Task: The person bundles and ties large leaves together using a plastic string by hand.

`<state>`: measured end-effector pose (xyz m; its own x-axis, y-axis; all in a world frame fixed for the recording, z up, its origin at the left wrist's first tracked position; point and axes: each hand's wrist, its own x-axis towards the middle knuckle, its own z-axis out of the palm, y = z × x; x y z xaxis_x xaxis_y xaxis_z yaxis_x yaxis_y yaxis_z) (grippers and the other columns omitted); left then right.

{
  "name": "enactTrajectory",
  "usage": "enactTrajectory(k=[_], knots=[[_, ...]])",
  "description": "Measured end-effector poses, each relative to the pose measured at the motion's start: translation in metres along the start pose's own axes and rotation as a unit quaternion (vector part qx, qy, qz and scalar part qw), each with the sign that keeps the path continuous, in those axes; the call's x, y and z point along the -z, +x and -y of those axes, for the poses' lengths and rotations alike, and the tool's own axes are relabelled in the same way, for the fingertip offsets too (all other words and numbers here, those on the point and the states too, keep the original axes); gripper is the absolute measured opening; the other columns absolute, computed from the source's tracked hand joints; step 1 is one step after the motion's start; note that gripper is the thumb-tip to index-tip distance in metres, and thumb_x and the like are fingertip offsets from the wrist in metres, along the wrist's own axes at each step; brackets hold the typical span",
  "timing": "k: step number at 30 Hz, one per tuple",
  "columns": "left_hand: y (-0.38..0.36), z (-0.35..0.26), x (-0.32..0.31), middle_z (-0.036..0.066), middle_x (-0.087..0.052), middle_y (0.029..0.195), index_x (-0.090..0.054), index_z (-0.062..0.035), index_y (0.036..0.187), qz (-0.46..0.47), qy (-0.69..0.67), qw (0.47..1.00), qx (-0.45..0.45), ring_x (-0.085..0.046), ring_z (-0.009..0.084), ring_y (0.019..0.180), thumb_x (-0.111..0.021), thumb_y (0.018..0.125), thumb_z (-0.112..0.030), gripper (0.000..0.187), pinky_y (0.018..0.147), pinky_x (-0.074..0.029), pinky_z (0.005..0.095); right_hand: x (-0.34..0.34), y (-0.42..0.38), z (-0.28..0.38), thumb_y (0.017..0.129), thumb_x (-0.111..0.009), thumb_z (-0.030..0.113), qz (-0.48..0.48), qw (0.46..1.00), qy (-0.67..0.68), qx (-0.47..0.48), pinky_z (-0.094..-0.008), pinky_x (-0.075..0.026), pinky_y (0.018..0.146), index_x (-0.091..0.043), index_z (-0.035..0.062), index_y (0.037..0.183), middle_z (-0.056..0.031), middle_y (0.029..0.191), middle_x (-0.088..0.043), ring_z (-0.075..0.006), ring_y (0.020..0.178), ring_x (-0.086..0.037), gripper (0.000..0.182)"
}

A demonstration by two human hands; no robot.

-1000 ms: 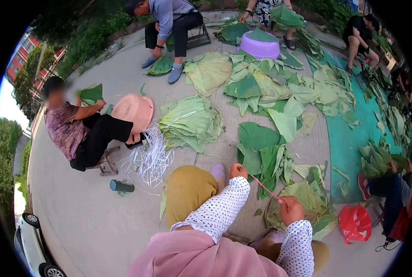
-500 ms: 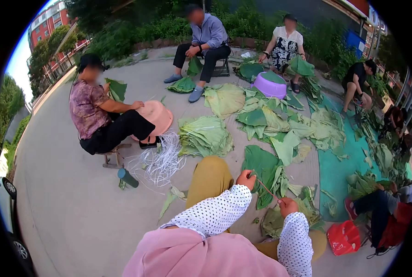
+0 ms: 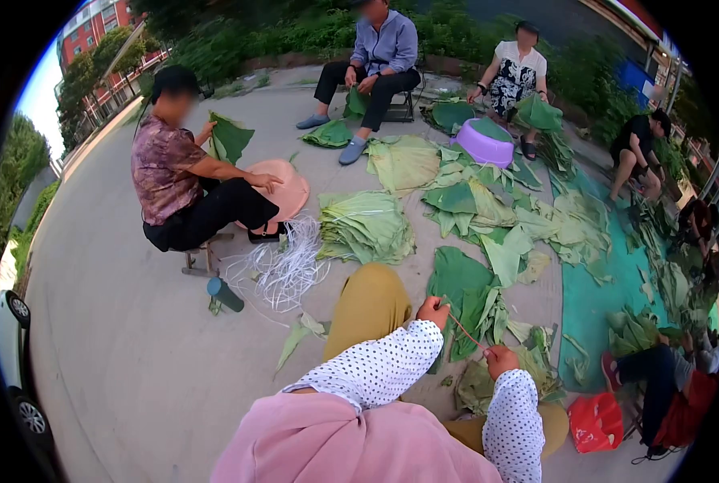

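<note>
My left hand point(image 3: 433, 312) is closed in a pinch on one end of a thin reddish-brown cord point(image 3: 465, 333). The other end runs into the closed fingers of my right hand point(image 3: 501, 361), so the cord stretches straight between the two. Whether it is string or a stem is too fine to tell. Just beyond my hands lie large dark green leaves point(image 3: 461, 278), like lotus leaves. Under and beside my right hand is a pile of duller, crumpled leaves point(image 3: 478, 388).
A leaf stack point(image 3: 365, 228) lies ahead, beside white plastic strips point(image 3: 291, 270) and a dark bottle point(image 3: 226, 295). Co-workers sit around with leaves, near a pink basin point(image 3: 283, 189) and a purple basin point(image 3: 482, 148). A red bag point(image 3: 597, 421) stands right, by green sheeting point(image 3: 585, 290).
My view has shifted slightly, moving the scene right and down. Both hands keep hold of the cord in nearly the same pose. The co-worker at left holds a leaf spread wider.
</note>
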<state>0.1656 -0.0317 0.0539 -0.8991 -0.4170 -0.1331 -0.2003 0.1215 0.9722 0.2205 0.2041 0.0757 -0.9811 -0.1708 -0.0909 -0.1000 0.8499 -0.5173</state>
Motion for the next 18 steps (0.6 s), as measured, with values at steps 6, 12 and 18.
enactTrajectory(k=[6,12,18], knots=[[-0.002,-0.001,0.002,0.015,-0.066,0.098,-0.059,0.0,0.109,0.029,-0.004,0.997,0.075,-0.063,0.0234,0.089,-0.068,0.081,-0.026,0.039,0.08,-0.048,0.0346,-0.003,0.002,-0.006,0.086,-0.063,0.022,-0.038,0.998,0.023,0.037,-0.0436,-0.049,0.07,-0.069,0.0053,0.087,-0.0176,0.081,-0.065,-0.0359,0.077,-0.063,0.018],[-0.002,0.006,0.002,0.012,-0.067,0.088,-0.061,-0.0023,0.101,0.018,0.016,1.0,0.02,-0.063,0.0224,0.08,-0.069,0.08,-0.024,0.031,0.075,-0.049,0.0348,-0.005,0.002,-0.004,0.085,-0.064,0.023,-0.023,1.0,0.001,0.021,-0.0439,-0.05,0.07,-0.069,0.0053,0.086,-0.0174,0.078,-0.065,-0.0366,0.075,-0.063,0.018],[0.006,0.009,0.005,0.013,-0.068,0.091,-0.063,-0.0014,0.104,0.052,0.032,0.997,0.053,-0.064,0.0226,0.082,-0.068,0.081,-0.025,0.033,0.078,-0.049,0.0347,-0.007,0.011,-0.008,0.086,-0.063,0.023,-0.034,0.998,0.002,0.048,-0.0429,-0.05,0.07,-0.069,0.0057,0.087,-0.0171,0.079,-0.065,-0.0356,0.076,-0.064,0.018]])
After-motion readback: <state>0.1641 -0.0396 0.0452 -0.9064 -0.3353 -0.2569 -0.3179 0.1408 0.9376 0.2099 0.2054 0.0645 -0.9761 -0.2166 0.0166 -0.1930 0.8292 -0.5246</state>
